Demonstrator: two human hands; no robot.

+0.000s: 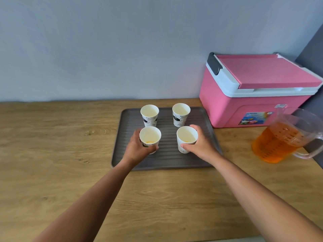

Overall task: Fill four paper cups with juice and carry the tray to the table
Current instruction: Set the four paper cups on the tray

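Observation:
Several white paper cups stand in a square on a dark ribbed tray [167, 159] on the wooden counter. My left hand [138, 147] grips the near left cup [150, 137], and my right hand [201, 145] grips the near right cup [186, 137]. A little orange juice shows at the bottom of both near cups. The far left cup [149, 115] and far right cup [180, 114] stand untouched behind them, their contents too pale to tell. A clear pitcher [283, 142] of orange juice stands on the counter to the right of the tray.
A pink cooler box [253, 95] with a white-rimmed lid sits at the back right against the grey wall. The wooden counter [52, 145] stretches left of the tray and in front of it. A dark surface edges the far right.

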